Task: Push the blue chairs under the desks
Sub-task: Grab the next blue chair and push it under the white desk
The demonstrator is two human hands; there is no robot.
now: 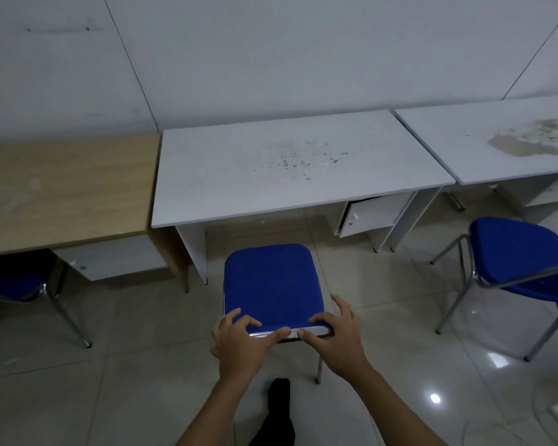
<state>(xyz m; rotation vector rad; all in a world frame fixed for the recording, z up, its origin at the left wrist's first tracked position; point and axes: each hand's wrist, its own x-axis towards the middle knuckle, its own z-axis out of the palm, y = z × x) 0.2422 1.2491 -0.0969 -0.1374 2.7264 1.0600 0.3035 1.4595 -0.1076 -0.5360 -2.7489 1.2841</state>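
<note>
Both hands grip the chrome top rail of the middle blue chair [273, 284]: left hand [239, 341] and right hand [334, 333] side by side, giving a straight push. The chair faces the white desk surface [287, 169], not yet under it.

Blue chairs, pale desks, glossy tile.

The middle chair [273, 284] and right chair [522, 255] have royal-blue pads on silver frames. The white desk [287, 169] carries dark speckles; its neighbour [496, 140] bears a brown stain. The left desk [62, 188] is tan woodgrain. The floor [142, 349] is beige.
</note>
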